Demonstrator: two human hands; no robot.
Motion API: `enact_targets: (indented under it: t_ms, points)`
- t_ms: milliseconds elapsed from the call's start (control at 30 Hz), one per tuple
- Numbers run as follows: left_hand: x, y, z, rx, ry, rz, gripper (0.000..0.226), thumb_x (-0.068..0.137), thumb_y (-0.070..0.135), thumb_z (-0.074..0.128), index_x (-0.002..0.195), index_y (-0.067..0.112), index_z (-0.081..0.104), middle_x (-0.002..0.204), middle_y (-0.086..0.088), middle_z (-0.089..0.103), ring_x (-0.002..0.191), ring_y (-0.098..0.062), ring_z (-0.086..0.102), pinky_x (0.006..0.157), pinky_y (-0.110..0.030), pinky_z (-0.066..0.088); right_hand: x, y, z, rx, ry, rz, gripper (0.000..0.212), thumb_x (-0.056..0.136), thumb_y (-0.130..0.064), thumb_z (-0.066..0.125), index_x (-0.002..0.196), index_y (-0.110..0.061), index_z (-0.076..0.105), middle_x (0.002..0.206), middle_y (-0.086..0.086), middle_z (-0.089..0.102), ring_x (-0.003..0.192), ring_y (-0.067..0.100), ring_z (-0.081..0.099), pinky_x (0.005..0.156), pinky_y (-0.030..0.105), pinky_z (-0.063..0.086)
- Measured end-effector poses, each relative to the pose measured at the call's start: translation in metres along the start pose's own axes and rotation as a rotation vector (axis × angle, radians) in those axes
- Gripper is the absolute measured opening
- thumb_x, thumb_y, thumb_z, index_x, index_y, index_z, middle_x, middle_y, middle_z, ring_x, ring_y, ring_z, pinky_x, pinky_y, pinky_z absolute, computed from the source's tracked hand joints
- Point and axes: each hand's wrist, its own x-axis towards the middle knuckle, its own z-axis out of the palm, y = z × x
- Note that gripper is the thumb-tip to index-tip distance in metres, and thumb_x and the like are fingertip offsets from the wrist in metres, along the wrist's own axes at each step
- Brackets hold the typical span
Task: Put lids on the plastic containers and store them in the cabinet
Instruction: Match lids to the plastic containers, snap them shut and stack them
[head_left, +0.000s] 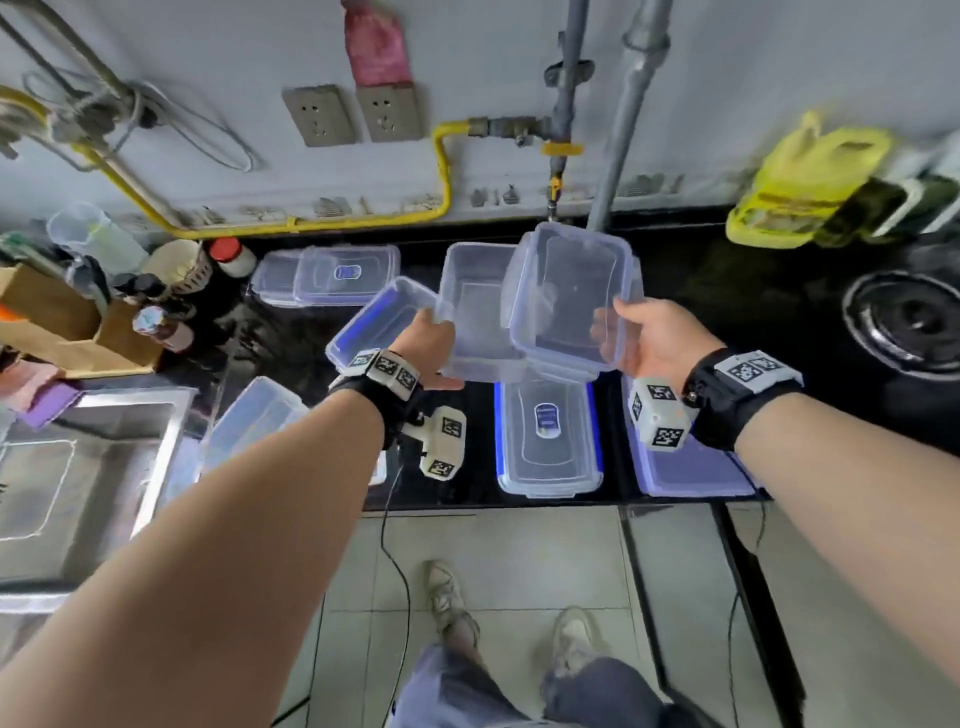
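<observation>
Aloft, one lid (571, 291), one open container (475, 312).

The light is soft and even, quite bright, with no hard shadows. The black tabletop (727, 291) shows pale reflections. The wide lens bends the grey pipe (626, 124), and the yellow bag (810, 176) near the right edge is smeared by blur.

The lid (571, 296) and the tub (475, 312) are clear, smooth plastic. The counter (737, 291) is black and glossy. The sink (158, 457) is shiny metal. The box (44, 309) is dull brown cardboard. The wrist bands (719, 415) are black cloth. The bag (810, 176) is thin yellow plastic.
</observation>
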Motion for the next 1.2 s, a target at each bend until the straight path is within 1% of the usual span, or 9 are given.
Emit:
enact_targets:
  t_ms: [67,167,333,433,633,767,933,1067,1200]
  points:
    - [-0.003,0.019,0.04,-0.232,-0.029,0.004,0.05,0.105,0.038,0.052,0.151,0.022,0.043,0.148,-0.019,0.053,0.114,-0.034,0.064,0.097,-0.048,0.059,-0.011,-0.003,-0.037,0.039,0.047,-0.005,0.017,0.109,-0.022,0.056,0.111,-0.008,0.066,0.091,0.004,0.077,0.074,0.019,0.077,0.078,0.036,0.061]
    - [-0.026,0.045,0.095,0.063,-0.181,0.173,0.074,0.094,0.031,0.077,0.152,0.005,0.039,0.151,-0.02,0.046,0.133,-0.036,0.054,0.108,-0.038,0.049,-0.029,-0.005,-0.085,0.09,0.104,0.03,0.022,0.109,-0.021,0.054,0.097,-0.008,0.068,0.082,0.005,0.073,0.063,0.021,0.073,0.068,0.034,0.063]
    - [-0.039,0.064,0.178,0.071,-0.231,0.061,0.059,0.104,0.039,0.06,0.148,0.002,0.045,0.151,-0.016,0.05,0.142,-0.032,0.046,0.117,-0.041,0.041,-0.043,0.002,-0.144,-0.003,0.146,0.055,0.026,0.106,-0.021,0.055,0.12,-0.006,0.07,0.099,0.013,0.073,0.082,0.029,0.073,0.073,0.036,0.065]
    - [-0.047,0.068,0.208,0.028,-0.294,-0.082,0.048,0.106,0.035,0.057,0.141,0.001,0.052,0.127,-0.012,0.061,0.126,-0.033,0.06,0.108,-0.043,0.052,-0.045,0.008,-0.169,-0.097,0.216,0.061,0.018,0.106,-0.018,0.056,0.105,-0.005,0.069,0.094,0.014,0.07,0.086,0.032,0.069,0.095,0.05,0.057]
    - [-0.045,0.083,0.229,0.037,-0.335,-0.083,0.032,0.102,0.029,0.043,0.107,0.001,0.059,0.086,-0.015,0.067,0.065,-0.03,0.063,0.063,-0.036,0.06,-0.044,0.017,-0.2,-0.154,0.269,0.008,0.009,0.107,-0.013,0.055,0.107,-0.011,0.063,0.083,0.009,0.067,0.077,0.026,0.063,0.085,0.044,0.052]
    - [-0.036,0.092,0.219,0.118,-0.065,0.167,0.035,0.098,0.039,0.04,0.088,0.009,0.054,0.087,-0.013,0.062,0.076,-0.03,0.058,0.075,-0.044,0.054,-0.045,0.012,-0.203,-0.079,0.194,-0.009,0.013,0.108,-0.014,0.056,0.1,-0.012,0.065,0.082,0.005,0.068,0.078,0.023,0.065,0.086,0.041,0.052]
    - [-0.033,0.099,0.216,-0.027,-0.062,0.223,0.045,0.098,0.057,0.051,0.082,0.015,0.049,0.066,-0.002,0.061,0.047,-0.019,0.053,0.047,-0.027,0.046,-0.047,0.009,-0.192,-0.225,0.082,0.0,0.011,0.107,-0.017,0.06,0.114,-0.01,0.067,0.102,0.01,0.069,0.094,0.027,0.064,0.095,0.045,0.053]
    - [-0.028,0.096,0.223,0.057,-0.02,0.234,0.042,0.094,0.053,0.062,0.078,0.016,0.048,0.064,-0.008,0.055,0.035,-0.015,0.047,0.039,-0.02,0.044,-0.046,0.012,-0.187,-0.412,0.13,-0.051,0.011,0.101,-0.024,0.068,0.093,-0.017,0.066,0.086,0.002,0.071,0.078,0.022,0.067,0.073,0.035,0.057]
    - [-0.027,0.09,0.233,0.136,-0.002,0.228,0.048,0.093,0.049,0.062,0.061,0.018,0.042,0.059,-0.009,0.058,0.031,-0.013,0.053,0.045,-0.023,0.053,-0.048,0.016,-0.188,-0.606,0.188,-0.082,0.032,0.098,-0.037,0.068,0.093,-0.005,0.063,0.097,0.01,0.074,0.104,0.04,0.075,0.089,0.055,0.064]
